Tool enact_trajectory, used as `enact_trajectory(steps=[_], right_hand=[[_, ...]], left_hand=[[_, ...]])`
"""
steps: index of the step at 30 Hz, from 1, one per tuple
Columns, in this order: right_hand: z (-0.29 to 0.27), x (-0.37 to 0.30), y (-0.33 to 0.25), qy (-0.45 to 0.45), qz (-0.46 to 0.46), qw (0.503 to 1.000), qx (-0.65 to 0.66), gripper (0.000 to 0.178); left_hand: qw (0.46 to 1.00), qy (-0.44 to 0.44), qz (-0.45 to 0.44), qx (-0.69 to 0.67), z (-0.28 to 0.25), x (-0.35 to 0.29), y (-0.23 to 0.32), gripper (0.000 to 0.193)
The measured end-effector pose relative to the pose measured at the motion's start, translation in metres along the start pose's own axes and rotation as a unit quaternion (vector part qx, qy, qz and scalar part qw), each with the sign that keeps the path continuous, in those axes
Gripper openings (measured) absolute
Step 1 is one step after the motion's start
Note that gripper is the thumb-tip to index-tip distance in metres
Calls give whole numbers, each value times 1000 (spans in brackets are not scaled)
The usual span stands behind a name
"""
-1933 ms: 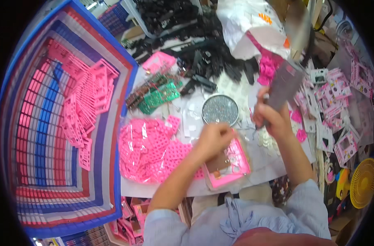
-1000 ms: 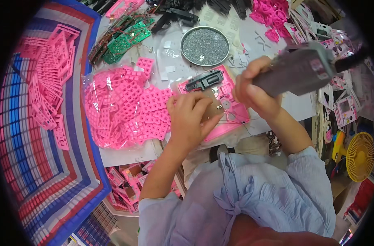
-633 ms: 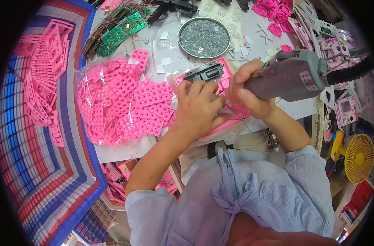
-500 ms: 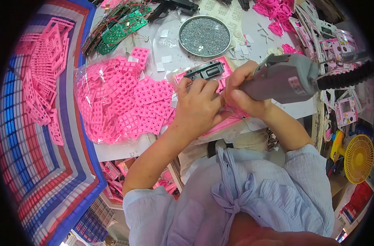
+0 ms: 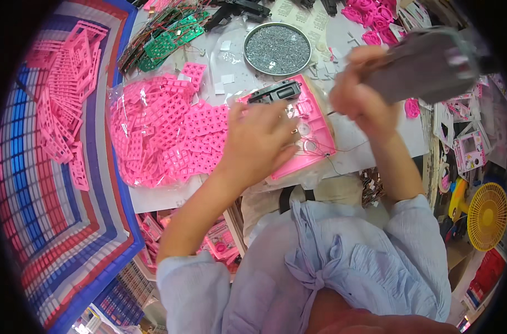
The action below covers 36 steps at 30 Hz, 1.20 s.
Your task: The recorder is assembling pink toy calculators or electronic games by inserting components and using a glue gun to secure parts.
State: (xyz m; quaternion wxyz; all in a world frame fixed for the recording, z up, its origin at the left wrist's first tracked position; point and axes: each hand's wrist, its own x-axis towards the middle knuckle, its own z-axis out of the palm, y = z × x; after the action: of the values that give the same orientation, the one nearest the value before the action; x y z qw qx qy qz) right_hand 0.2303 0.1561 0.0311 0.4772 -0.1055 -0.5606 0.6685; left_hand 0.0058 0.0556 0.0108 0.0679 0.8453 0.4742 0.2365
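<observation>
My right hand (image 5: 365, 92), blurred by motion, is wrapped round a grey electric screwdriver (image 5: 420, 67) and holds it up to the right of a pink plastic case (image 5: 309, 158). A thin dark bit points left, apart from the case. My left hand (image 5: 259, 136) hovers over the case's left side, also smeared, its thumb and fingers apart and nothing visible in them. Across the top of the case lies a black plastic part (image 5: 276, 92). Round fittings and thin wires (image 5: 326, 155) show inside the case. A bag of pink button pads (image 5: 148, 133) is left of my left hand.
Beyond the case stands a round tin of small screws (image 5: 277, 49). Green circuit boards (image 5: 170, 42) with wires lie at the far left, and bright pink parts (image 5: 370, 16) at the far right. A striped, blue-edged bin (image 5: 95, 222) holds pink frames. A yellow fan (image 5: 487, 216) is at right.
My right hand has lifted the screwdriver off the case, up and to the right. My left hand has slid slightly left, uncovering more of the case's inside.
</observation>
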Motion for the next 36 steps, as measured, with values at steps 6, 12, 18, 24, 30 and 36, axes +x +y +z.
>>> enact_trajectory(steps=[6, 12, 18, 24, 30, 36], right_hand=[[-14, 25, -51, 67, -40, 986, -146, 45], [25, 50, -54, 294, 60, 938, -175, 69], [-77, -12, -32, 168, -43, 918, -357, 36], [-162, -21, -58, 133, 184, 769, -598, 22], [-202, 34, -32, 66, 155, 631, -757, 26], [-258, 64, 9, -86, 61, 543, -833, 17]], left_hand=[[959, 171, -224, 14, 11, -35, -15, 51], [974, 95, -205, -20, 27, -5, -39, 47], [966, 185, -168, -66, -33, -18, -2, 42], [902, 207, -346, -152, -137, -159, 31, 43], [718, -54, -654, -232, -139, -434, 16, 41], [316, -42, -944, -91, -84, -576, 54, 57]])
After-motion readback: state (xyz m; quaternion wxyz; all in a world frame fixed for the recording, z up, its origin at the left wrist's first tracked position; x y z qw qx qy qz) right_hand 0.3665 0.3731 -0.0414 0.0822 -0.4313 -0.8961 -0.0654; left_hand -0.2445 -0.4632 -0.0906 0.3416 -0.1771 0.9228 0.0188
